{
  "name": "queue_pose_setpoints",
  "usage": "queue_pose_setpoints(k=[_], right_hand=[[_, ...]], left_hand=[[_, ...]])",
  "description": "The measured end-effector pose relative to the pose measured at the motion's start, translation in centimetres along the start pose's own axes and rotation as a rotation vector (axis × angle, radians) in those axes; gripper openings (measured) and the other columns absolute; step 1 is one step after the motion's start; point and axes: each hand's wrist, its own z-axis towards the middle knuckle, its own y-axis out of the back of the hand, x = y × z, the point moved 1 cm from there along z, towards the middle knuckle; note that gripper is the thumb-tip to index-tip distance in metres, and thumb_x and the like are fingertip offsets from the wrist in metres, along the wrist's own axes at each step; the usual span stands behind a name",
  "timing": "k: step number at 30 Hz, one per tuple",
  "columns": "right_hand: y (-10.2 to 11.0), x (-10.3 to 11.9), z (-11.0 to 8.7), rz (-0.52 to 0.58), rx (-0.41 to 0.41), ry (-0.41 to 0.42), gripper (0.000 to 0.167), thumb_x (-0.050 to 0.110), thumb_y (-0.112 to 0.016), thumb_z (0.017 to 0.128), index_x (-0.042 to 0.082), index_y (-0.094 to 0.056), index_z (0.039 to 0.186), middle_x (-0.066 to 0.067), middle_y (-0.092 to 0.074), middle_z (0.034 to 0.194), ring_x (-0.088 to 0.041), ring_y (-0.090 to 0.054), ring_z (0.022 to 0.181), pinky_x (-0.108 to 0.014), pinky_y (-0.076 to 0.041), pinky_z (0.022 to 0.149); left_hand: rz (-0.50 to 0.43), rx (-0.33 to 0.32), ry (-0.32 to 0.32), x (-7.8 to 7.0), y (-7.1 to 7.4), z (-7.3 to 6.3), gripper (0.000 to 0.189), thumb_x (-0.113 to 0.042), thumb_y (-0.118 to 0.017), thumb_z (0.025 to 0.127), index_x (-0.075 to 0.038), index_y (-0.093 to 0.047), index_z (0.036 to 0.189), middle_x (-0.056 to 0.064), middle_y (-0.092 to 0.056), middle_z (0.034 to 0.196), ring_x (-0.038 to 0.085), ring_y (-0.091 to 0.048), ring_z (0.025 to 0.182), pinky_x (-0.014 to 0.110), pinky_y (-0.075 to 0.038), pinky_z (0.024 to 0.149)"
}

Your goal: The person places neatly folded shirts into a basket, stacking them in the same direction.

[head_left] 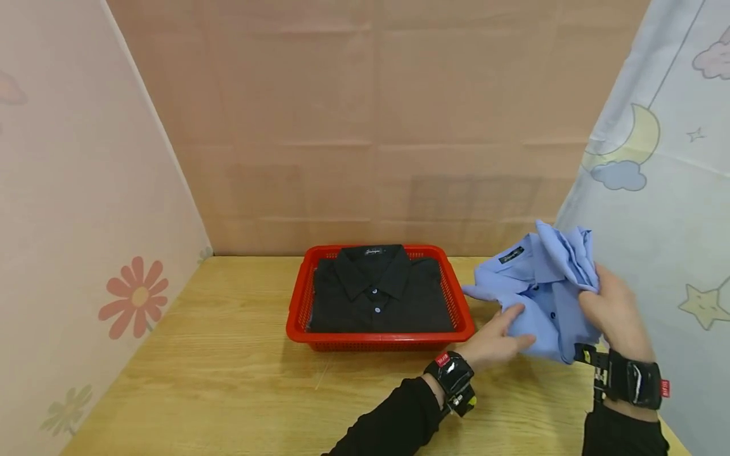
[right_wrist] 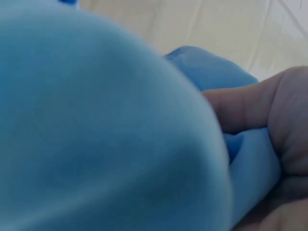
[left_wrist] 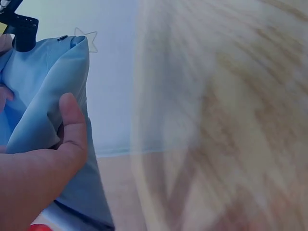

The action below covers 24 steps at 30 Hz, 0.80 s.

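In the head view, a light blue collared shirt (head_left: 527, 316), partly folded and rumpled, is held up at the right over the table. My right hand (head_left: 616, 310) grips a bunched part of it, and the thumb (right_wrist: 245, 108) presses into the cloth in the right wrist view. My left hand (head_left: 493, 342) reaches to the shirt's lower left side, its fingers spread and touching the fabric. The left wrist view shows one digit lying against the blue cloth (left_wrist: 67, 77); the other fingers are hidden there.
A red plastic basket (head_left: 393, 342) sits left of my hands with a folded black shirt (head_left: 373, 297) in it. The wooden table (head_left: 228, 380) ends at a brown backdrop (head_left: 371, 126). A pale patterned cloth wall (head_left: 673, 240) rises close beside my right hand.
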Motion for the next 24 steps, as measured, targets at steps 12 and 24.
queue_pose_setpoints(k=[12, 24], right_hand=[[0.2, 1.6, -0.3, 0.094, -0.092, -0.027, 0.039, 0.009, -0.039, 0.098, -0.008, -0.039, 0.134, -0.037, -0.045, 0.120, -0.051, -0.047, 0.095, -0.058, -0.047, 0.061], [-1.0, 3.5, -0.1, 0.165, -0.107, 0.059, 0.048, 0.016, -0.040, 0.102, -0.003, -0.035, 0.146, -0.037, -0.039, 0.139, -0.056, -0.041, 0.119, -0.075, -0.034, 0.088]], left_hand=[[0.045, -0.016, -0.134, -3.1, 2.4, -0.7, 0.059, -0.035, -0.055, 0.100, -0.036, -0.028, 0.153, -0.014, -0.019, 0.160, 0.004, -0.022, 0.146, 0.034, -0.032, 0.116], [0.091, -0.262, -0.173, -4.2, 4.4, -0.7, 0.042, -0.031, -0.050, 0.102, -0.027, -0.048, 0.144, -0.011, -0.039, 0.152, 0.007, -0.040, 0.137, 0.031, -0.043, 0.105]])
